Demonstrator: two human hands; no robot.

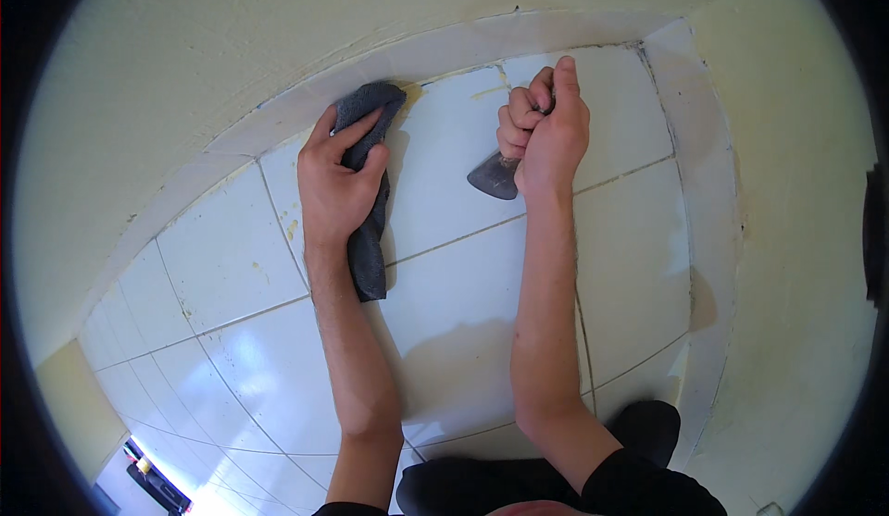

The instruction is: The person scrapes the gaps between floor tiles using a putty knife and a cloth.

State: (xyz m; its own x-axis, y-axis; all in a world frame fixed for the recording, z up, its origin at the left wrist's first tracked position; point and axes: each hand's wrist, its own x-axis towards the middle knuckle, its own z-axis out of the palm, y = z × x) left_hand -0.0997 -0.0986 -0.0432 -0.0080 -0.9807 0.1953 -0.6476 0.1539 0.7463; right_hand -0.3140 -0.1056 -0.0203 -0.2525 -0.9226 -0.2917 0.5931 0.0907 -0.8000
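My left hand point(338, 187) is closed on a dark grey cloth point(370, 261), its fingers bent over the folded upper part near the wall. The rest of the cloth hangs along my wrist, down over the white tiles. My right hand point(556, 136) makes a fist around the handle of a scraper point(494, 177), thumb pointing away from me. The scraper's dark, flared blade sticks out below the fist, toward me and to the left. Most of its handle is hidden by my fingers. Yellowish residue point(413, 98) marks the tile beside the cloth, near the skirting.
White floor tiles point(454, 308) with dark joints run up to a pale skirting point(444, 49) and a cream wall. Another wall point(787, 201) closes the right side, meeting at a corner. My dark-clothed knee point(648, 428) is at the bottom. A black object point(157, 488) lies far lower left.
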